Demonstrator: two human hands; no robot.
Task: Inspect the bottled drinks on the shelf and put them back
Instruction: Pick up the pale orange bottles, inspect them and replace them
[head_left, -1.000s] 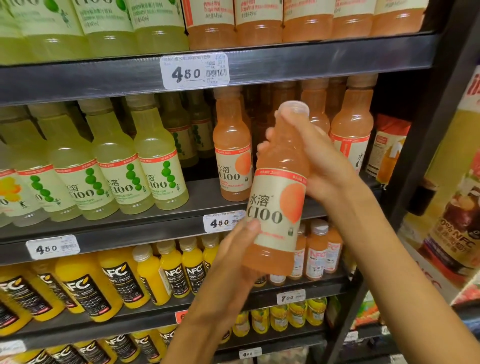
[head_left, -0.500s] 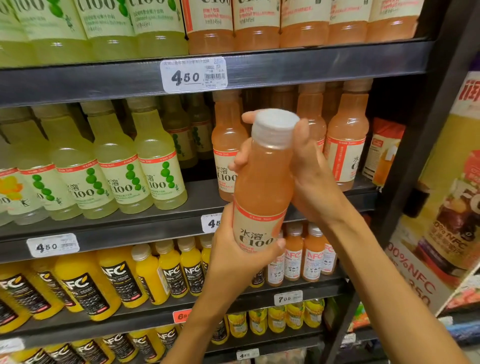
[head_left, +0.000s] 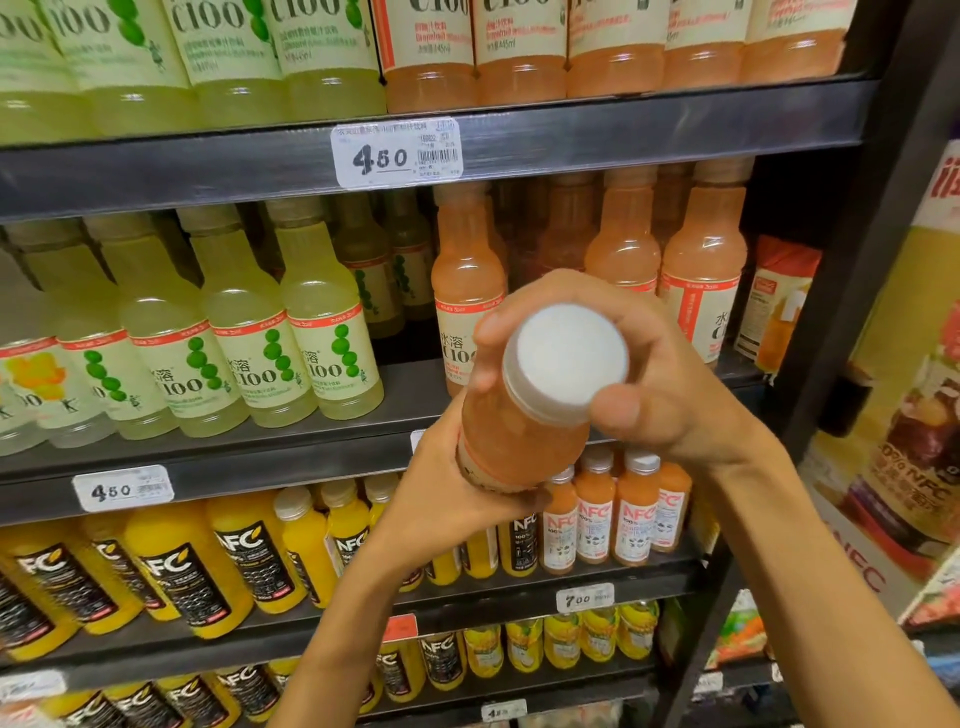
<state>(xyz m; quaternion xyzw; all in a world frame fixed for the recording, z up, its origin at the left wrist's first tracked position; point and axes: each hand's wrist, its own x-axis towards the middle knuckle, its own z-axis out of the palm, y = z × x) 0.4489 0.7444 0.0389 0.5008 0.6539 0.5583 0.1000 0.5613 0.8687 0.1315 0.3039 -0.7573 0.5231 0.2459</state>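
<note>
Both hands clamp 1 orange C100 bottle (head_left: 524, 436) of cloudy juice, tilted, white cap (head_left: 566, 358) toward the camera: left hand (head_left: 457, 488) grips its base, right hand (head_left: 649, 374) its neck.

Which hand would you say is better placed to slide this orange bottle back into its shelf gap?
Right hand: it grips the orange bottle at the neck, nearest the gap; left hand only holds the base.
</note>
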